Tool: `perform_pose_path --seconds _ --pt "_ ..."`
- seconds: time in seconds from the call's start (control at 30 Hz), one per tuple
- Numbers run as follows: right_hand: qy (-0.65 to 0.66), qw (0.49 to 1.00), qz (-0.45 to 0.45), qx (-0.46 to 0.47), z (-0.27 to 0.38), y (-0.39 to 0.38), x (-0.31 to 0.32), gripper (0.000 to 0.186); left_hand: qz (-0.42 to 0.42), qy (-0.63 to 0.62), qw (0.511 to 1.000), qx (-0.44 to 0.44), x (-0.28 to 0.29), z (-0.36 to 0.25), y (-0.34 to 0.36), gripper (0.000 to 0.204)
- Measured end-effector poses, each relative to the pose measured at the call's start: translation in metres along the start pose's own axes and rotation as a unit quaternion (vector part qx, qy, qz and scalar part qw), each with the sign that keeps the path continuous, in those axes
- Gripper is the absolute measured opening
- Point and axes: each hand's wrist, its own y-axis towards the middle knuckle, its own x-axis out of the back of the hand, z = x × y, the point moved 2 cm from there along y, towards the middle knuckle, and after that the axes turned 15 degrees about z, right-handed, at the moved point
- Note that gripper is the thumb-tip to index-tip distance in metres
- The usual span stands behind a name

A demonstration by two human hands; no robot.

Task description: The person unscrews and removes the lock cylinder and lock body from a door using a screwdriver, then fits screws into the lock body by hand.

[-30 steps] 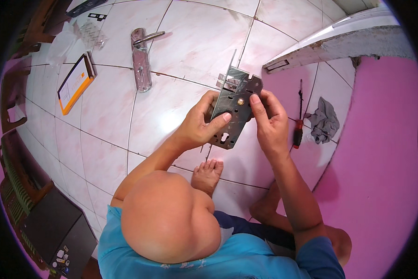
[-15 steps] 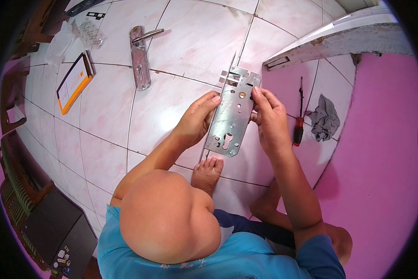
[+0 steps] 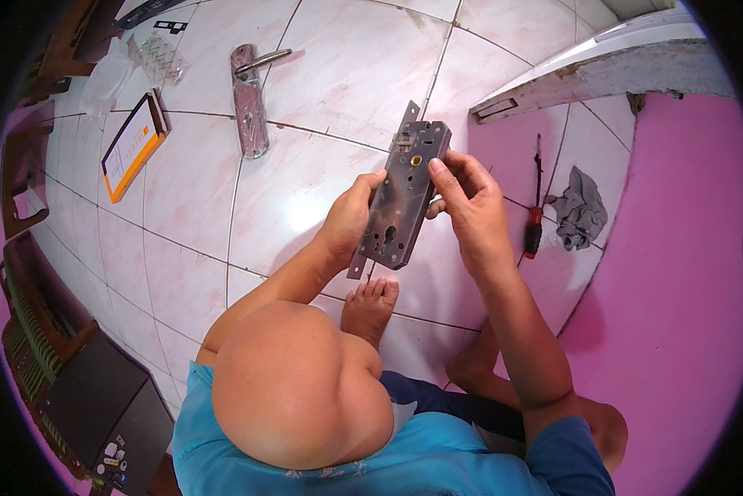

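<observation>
A metal mortise lock (image 3: 398, 198) is held up in front of me, tilted, with its long faceplate on the left and its keyhole toward the lower end. Closed on the faceplate side is my left hand (image 3: 348, 219), its thumb along the edge. My right hand (image 3: 469, 202) grips the opposite edge, thumb on the flat side of the case and the other fingers partly hidden behind it. Below the lock shows my bare foot (image 3: 370, 310) on the tiles.
A plastic-wrapped door handle (image 3: 250, 103) lies on the tiled floor, left of it an orange-and-white box (image 3: 132, 153) and clear packaging (image 3: 161, 58). To the right are a screwdriver (image 3: 534, 223), a grey cloth (image 3: 581, 211) and a worn door edge (image 3: 603, 74). A dark table (image 3: 99, 405) bears small parts.
The lock has turned in my hands, so its flat side looks darker and more of the faceplate shows. My right hand has shifted slightly left with it.
</observation>
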Motion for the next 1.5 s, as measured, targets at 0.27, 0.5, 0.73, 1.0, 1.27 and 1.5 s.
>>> perform_pose_path --seconds 0.27,0.5,0.73,1.0,1.27,1.5 --pt "-0.005 1.0 -0.004 -0.009 -0.002 -0.003 0.001 0.032 -0.009 0.014 0.998 -0.059 -0.011 -0.01 -0.003 0.045" --pt "0.042 0.998 0.038 -0.007 -0.005 -0.005 0.003 0.028 0.018 -0.032 0.995 -0.094 -0.002 -0.009 0.002 0.043" --pt "-0.079 0.99 -0.117 0.013 -0.011 0.011 0.08 0.018 -0.114 0.079 0.978 -0.156 0.012 -0.038 -0.005 0.049" --pt "-0.327 0.934 -0.142 0.0 -0.105 0.0 0.126 0.016 -0.061 0.001 0.983 -0.176 0.03 -0.017 0.012 0.048" --pt "-0.409 0.905 -0.113 -0.014 -0.111 -0.006 0.091 0.023 -0.022 -0.036 0.983 -0.179 0.046 -0.01 0.02 0.044" --pt "-0.427 0.899 -0.092 0.032 -0.093 0.013 0.058 0.029 -0.036 -0.051 0.979 -0.195 0.038 -0.012 0.019 0.043"
